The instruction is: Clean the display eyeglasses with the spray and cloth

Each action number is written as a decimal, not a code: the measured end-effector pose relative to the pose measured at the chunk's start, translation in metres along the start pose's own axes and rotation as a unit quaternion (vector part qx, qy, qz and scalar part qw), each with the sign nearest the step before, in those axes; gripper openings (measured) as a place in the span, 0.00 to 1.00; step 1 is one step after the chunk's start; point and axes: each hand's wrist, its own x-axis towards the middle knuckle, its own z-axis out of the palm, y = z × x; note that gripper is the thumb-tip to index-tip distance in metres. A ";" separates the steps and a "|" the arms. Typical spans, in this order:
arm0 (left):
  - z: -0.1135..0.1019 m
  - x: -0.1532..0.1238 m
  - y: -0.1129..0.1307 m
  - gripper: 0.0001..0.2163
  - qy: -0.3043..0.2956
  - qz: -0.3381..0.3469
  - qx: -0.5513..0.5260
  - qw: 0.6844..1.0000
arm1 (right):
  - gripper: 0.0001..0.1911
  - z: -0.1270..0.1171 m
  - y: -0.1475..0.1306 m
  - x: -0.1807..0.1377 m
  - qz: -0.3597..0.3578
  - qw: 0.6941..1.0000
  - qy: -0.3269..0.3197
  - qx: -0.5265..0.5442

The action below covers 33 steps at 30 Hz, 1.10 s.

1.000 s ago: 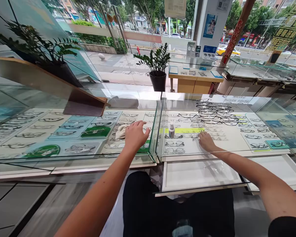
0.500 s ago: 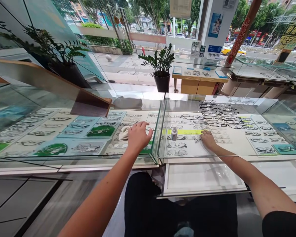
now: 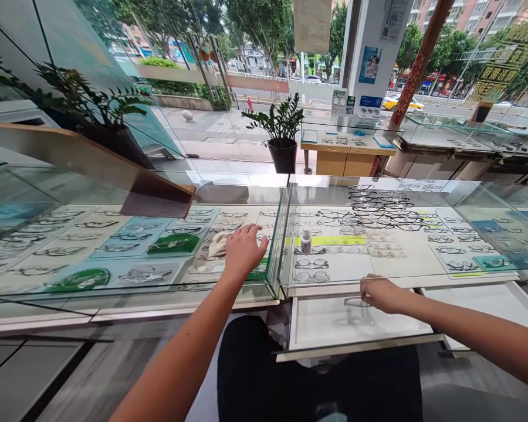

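Note:
My left hand [image 3: 244,252] rests open on the glass counter top [image 3: 114,275], fingertips beside a crumpled white cloth [image 3: 217,243]. My right hand [image 3: 378,293] is at the near edge of the right case, over a pulled-out white drawer tray [image 3: 325,331]. Its fingers are closed on a thin clear pair of glasses [image 3: 356,303] held just above the tray. A small white spray bottle [image 3: 306,240] stands upright on the glass between my hands.
Several rows of dark-framed glasses [image 3: 378,205] lie on the right case top, and many more are displayed under the glass. A wooden shelf [image 3: 127,181] slants over the left case. A second pulled-out tray [image 3: 488,299] is at right. A potted plant [image 3: 281,135] stands behind.
My right hand has drawn back from the top of the right case, down to the open drawer tray, with a pair of glasses in it. My left hand has stayed by the cloth.

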 end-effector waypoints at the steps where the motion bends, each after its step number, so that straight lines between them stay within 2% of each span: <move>1: 0.001 0.000 0.000 0.21 0.002 0.002 0.000 1.000 | 0.12 -0.007 -0.008 -0.013 -0.019 0.999 -0.027 0.004; 5: 0.004 0.000 -0.002 0.22 0.007 0.005 -0.002 1.000 | 0.13 -0.052 -0.036 -0.053 -0.082 0.996 -0.042 -0.006; 7: 0.005 0.000 -0.002 0.22 0.007 0.006 -0.001 1.000 | 0.12 -0.082 -0.043 -0.063 -0.101 0.995 0.000 -0.020; 9: 0.006 0.000 -0.002 0.22 0.006 0.007 0.000 1.000 | 0.11 -0.114 -0.043 -0.062 -0.095 0.992 0.075 -0.026; 13: 0.007 0.001 -0.001 0.23 0.003 0.007 -0.005 1.000 | 0.10 -0.172 -0.024 -0.031 -0.044 0.977 0.204 -0.044; 17: 0.008 0.002 0.000 0.22 0.004 0.005 -0.007 1.000 | 0.09 -0.209 0.008 0.033 0.005 0.959 0.283 -0.033; 20: 0.008 0.003 0.001 0.21 0.008 0.002 -0.011 1.000 | 0.09 -0.218 0.024 0.087 0.041 0.954 0.296 -0.027; 24: 0.007 0.003 0.002 0.20 0.006 -0.003 -0.015 1.000 | 0.11 -0.212 0.032 0.141 0.082 0.957 0.273 -0.059; 27: 0.006 0.002 0.003 0.20 0.007 -0.002 -0.017 1.000 | 0.12 -0.202 0.036 0.163 0.088 0.957 0.267 -0.069; 33: 0.006 0.001 0.004 0.19 0.011 -0.002 -0.018 1.000 | 0.11 -0.189 0.040 0.185 0.081 0.963 0.245 -0.082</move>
